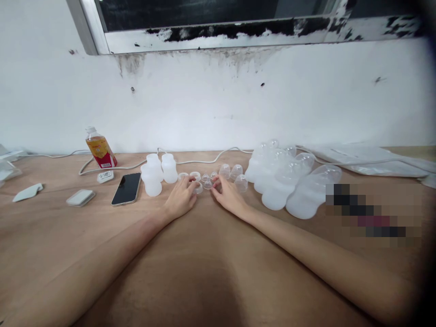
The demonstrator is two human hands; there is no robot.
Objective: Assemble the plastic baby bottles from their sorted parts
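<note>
My left hand [184,195] rests low over several white screw rings [195,175], its fingers bent, with one ring at the thumb and index finger. Facing it, my right hand [227,194] has its thumb and index finger at the edge of a small clear bottle teat [207,185], one of several grouped between the hands. Clear dome caps [236,171] stand just behind and beside the right hand. To the left of my left hand are several frosted white bottles [153,186], standing close together. My fingers partly cover the rings.
Many frosted bottles with clear domes [277,186] crowd the right side. Leftward lie a phone [126,189], a square white case [81,197] and a drink bottle [101,150]. A white cable [211,161] runs along the wall; plastic bags [371,159] lie at back right.
</note>
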